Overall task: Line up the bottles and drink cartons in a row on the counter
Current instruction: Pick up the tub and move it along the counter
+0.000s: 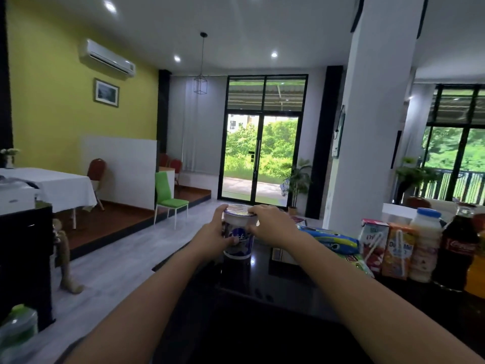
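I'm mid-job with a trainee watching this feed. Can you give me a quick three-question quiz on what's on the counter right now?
1. True or false: both hands hold the purple-and-white paper cup.
2. Which item in the row on the glossy black counter stands just left of the dark glass cola bottle? A) orange juice carton B) white plastic milk bottle C) red drink carton
3. What lies behind the cartons, beside the cup?

Key: 1. True: left hand on its side, right hand at the rim. 2. B. 3. A blue snack packet.
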Action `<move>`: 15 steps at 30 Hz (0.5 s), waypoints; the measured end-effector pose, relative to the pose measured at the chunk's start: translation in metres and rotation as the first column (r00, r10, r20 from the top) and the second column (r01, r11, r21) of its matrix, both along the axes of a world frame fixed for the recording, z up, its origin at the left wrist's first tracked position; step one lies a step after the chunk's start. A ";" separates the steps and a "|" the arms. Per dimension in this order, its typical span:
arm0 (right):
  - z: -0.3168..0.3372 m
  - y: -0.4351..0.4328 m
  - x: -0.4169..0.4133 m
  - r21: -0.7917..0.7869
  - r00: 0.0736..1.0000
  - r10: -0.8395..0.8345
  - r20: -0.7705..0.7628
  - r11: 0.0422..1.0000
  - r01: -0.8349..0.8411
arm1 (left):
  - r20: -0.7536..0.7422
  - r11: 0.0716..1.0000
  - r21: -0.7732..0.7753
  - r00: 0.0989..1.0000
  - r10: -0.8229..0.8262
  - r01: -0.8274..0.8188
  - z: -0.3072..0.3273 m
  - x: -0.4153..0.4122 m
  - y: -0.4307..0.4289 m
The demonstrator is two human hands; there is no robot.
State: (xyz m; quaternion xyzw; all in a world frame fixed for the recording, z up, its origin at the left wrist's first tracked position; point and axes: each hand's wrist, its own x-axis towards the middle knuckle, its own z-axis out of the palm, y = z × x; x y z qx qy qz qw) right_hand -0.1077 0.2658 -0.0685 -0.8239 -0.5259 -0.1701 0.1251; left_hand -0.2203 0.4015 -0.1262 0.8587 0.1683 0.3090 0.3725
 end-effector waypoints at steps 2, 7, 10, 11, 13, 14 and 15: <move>0.000 0.003 0.016 0.000 1.000 -0.021 0.004 1.000 0.021 | -0.003 1.000 0.004 1.000 -0.001 0.001 0.000 0.017 0.001; 0.001 0.007 0.046 0.015 0.998 -0.066 0.003 0.998 0.066 | 0.026 0.995 -0.067 0.997 -0.075 0.077 -0.004 0.054 0.004; 0.006 0.006 0.055 -0.012 0.997 -0.073 -0.015 0.997 0.073 | 0.039 0.984 -0.134 0.992 -0.116 0.121 -0.005 0.065 0.008; 0.007 0.005 0.056 -0.018 0.997 -0.081 -0.010 0.997 0.081 | 0.040 0.977 -0.162 0.990 -0.135 0.140 -0.004 0.068 0.009; 0.009 0.005 0.057 -0.026 0.995 -0.099 0.015 0.995 0.099 | 0.028 0.962 -0.199 0.982 -0.185 0.187 -0.002 0.071 0.012; 0.010 0.005 0.057 -0.029 0.994 -0.108 0.033 0.994 0.109 | 0.021 0.954 -0.213 0.977 -0.210 0.210 -0.001 0.073 0.013; 0.010 0.005 0.057 -0.032 0.992 -0.116 0.053 0.992 0.118 | 0.018 0.947 -0.225 0.973 -0.231 0.229 0.001 0.074 0.013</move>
